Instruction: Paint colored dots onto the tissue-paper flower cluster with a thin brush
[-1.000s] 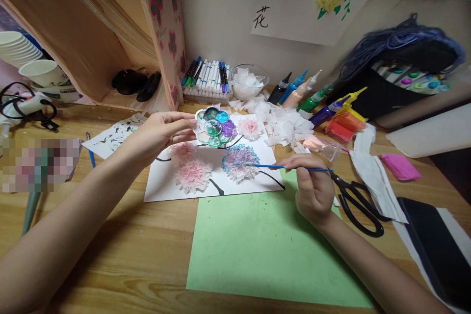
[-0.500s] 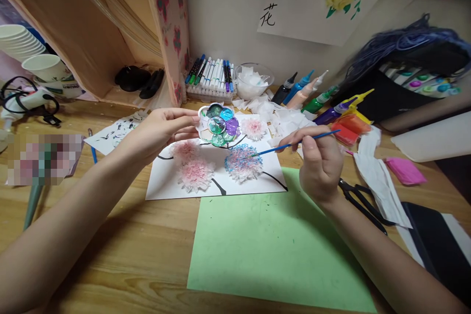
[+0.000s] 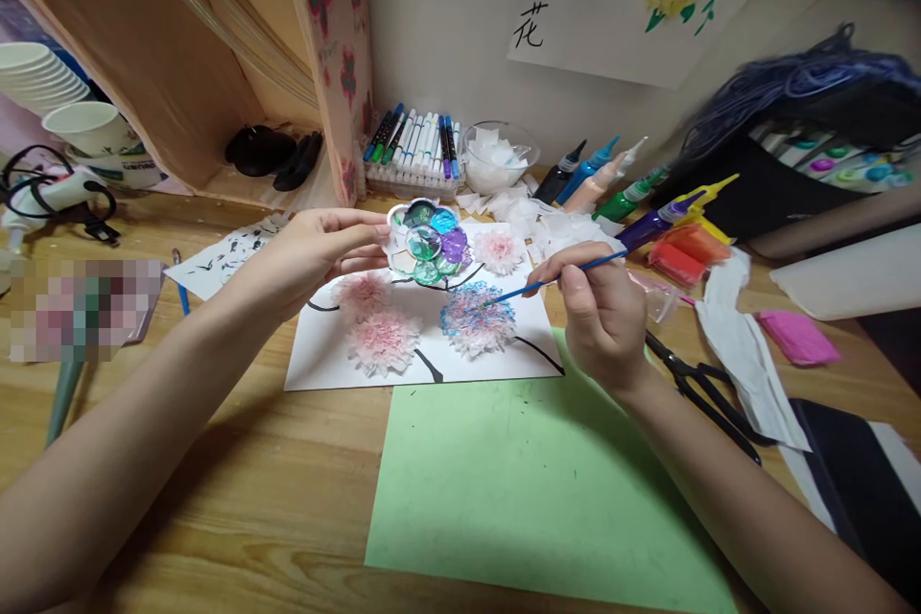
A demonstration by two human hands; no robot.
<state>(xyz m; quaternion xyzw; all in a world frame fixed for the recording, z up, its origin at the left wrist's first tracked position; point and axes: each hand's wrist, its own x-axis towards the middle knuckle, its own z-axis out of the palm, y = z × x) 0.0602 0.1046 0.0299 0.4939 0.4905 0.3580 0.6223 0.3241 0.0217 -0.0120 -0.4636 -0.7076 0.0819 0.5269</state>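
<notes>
My left hand (image 3: 335,245) grips the edge of a flower-shaped paint palette (image 3: 424,245), smeared with blue, purple, green and dark paint, and holds it tilted above a white sheet (image 3: 317,369). My right hand (image 3: 604,307) pinches a thin blue paintbrush (image 3: 551,279). The brush tip meets a ruffled paper flower (image 3: 479,321) dabbed blue and pink. Pink-tinted tissue flowers (image 3: 383,341) stand to its left, and another pink flower (image 3: 499,251) is behind. Black painted stems run across the sheet. Under its near edge lies green paper (image 3: 525,489).
Markers (image 3: 413,149), a glass bowl (image 3: 499,156) of tissue pieces and upright paint bottles (image 3: 594,177) line the back. Black scissors (image 3: 709,393) lie at right beside a white strip (image 3: 748,345) and a pink packet (image 3: 798,338). An orange box (image 3: 335,67) rises at back left.
My right hand has shifted slightly left with the brush, whose tip stays on the blue-and-pink flower. My left hand and the palette are nearly still.
</notes>
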